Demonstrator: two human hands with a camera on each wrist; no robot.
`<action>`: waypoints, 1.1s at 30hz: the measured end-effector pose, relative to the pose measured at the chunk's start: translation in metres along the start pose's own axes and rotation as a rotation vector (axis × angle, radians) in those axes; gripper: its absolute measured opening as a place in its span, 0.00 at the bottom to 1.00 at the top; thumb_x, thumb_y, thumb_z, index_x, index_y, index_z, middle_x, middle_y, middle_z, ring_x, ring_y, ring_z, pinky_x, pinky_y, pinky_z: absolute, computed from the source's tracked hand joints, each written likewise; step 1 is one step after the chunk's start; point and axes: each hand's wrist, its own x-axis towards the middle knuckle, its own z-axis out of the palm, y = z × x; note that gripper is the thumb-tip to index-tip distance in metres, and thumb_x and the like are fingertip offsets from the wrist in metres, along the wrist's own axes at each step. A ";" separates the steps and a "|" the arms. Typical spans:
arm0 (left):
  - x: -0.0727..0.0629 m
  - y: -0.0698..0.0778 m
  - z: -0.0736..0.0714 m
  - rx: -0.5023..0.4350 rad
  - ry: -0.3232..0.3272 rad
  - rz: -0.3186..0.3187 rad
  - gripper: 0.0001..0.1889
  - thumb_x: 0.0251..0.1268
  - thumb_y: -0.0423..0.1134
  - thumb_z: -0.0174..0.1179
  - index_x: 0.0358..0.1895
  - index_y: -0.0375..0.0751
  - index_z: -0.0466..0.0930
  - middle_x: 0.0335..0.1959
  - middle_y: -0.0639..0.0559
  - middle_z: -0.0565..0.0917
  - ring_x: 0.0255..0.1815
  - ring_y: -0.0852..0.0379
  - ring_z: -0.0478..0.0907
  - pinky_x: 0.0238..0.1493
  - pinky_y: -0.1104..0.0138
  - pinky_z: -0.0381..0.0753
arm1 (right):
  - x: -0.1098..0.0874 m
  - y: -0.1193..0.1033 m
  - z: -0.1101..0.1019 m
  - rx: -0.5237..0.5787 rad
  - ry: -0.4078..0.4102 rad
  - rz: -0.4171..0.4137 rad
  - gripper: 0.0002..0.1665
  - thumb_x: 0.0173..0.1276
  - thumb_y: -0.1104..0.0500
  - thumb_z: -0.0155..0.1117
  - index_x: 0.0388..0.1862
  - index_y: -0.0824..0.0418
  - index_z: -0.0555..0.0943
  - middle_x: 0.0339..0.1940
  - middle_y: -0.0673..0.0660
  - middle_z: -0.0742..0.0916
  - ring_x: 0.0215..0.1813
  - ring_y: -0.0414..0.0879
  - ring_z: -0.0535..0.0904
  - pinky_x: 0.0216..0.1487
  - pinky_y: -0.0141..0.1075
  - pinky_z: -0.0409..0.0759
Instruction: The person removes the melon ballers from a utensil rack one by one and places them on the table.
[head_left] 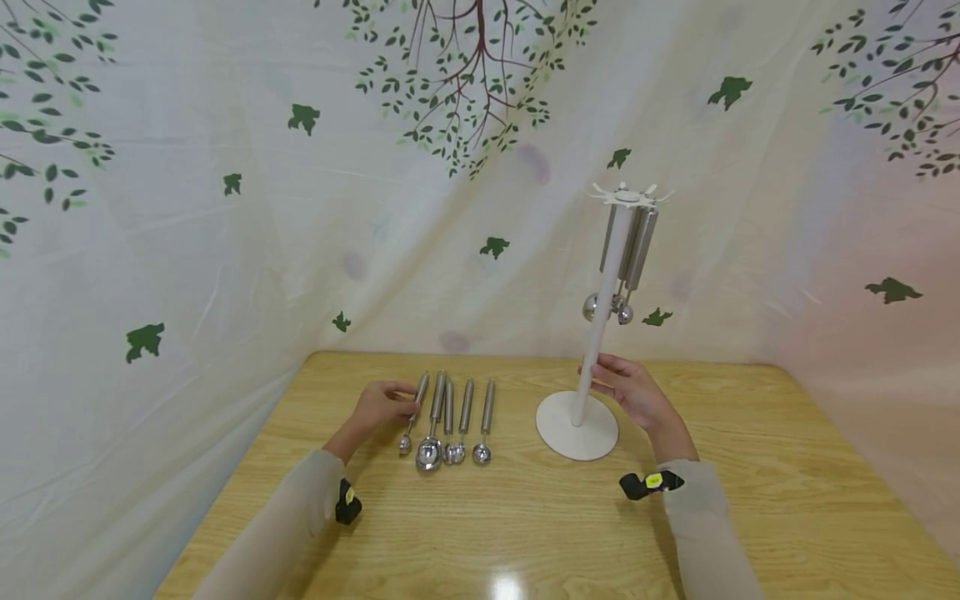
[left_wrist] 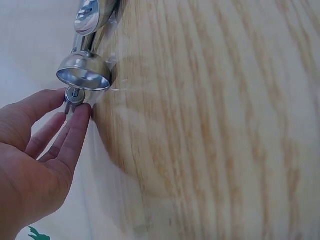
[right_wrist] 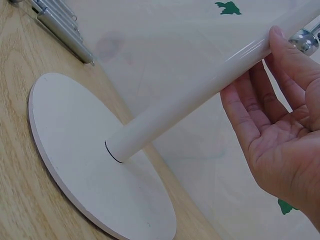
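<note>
On the left of the table (head_left: 480,517), the leftmost scoop (head_left: 422,392) is pinched by the left hand (head_left: 384,403); the white stand (head_left: 600,321) is gripped by the right hand (head_left: 630,392). The scoop, probably stiff, slick and light, is best held mid-handle. It is aligned near-to-far, bowl near, handle end slightly right.

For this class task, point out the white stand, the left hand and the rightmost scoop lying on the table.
White stand (head_left: 604,302), head view: on its pole.
Left hand (head_left: 378,406), head view: on its back.
Rightmost lying scoop (head_left: 488,407), head view: on its handle.
</note>
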 end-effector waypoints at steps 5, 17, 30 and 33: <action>-0.002 0.001 0.000 0.024 -0.005 0.010 0.18 0.60 0.25 0.70 0.53 0.23 0.82 0.43 0.30 0.89 0.35 0.52 0.89 0.38 0.61 0.91 | -0.002 -0.003 0.002 0.002 -0.006 -0.006 0.21 0.80 0.72 0.46 0.57 0.62 0.85 0.47 0.43 0.91 0.52 0.36 0.86 0.58 0.31 0.85; -0.005 0.005 0.002 0.177 -0.021 0.016 0.16 0.62 0.29 0.70 0.52 0.26 0.83 0.44 0.32 0.89 0.35 0.52 0.89 0.40 0.63 0.90 | 0.005 0.014 -0.009 0.001 0.005 -0.014 0.19 0.80 0.67 0.52 0.52 0.50 0.88 0.50 0.47 0.91 0.53 0.37 0.86 0.58 0.30 0.85; -0.007 0.009 -0.002 0.232 -0.084 0.032 0.17 0.65 0.30 0.67 0.55 0.25 0.81 0.45 0.32 0.88 0.37 0.53 0.87 0.40 0.63 0.90 | 0.005 0.013 -0.010 0.018 0.001 -0.008 0.18 0.80 0.69 0.49 0.62 0.70 0.80 0.49 0.46 0.91 0.53 0.37 0.86 0.58 0.30 0.85; -0.006 0.007 -0.003 0.233 -0.107 0.034 0.18 0.66 0.32 0.67 0.56 0.26 0.81 0.45 0.33 0.88 0.36 0.53 0.87 0.40 0.63 0.90 | 0.003 0.009 -0.007 0.024 -0.001 -0.003 0.19 0.80 0.70 0.48 0.63 0.74 0.77 0.49 0.47 0.91 0.53 0.37 0.86 0.58 0.31 0.85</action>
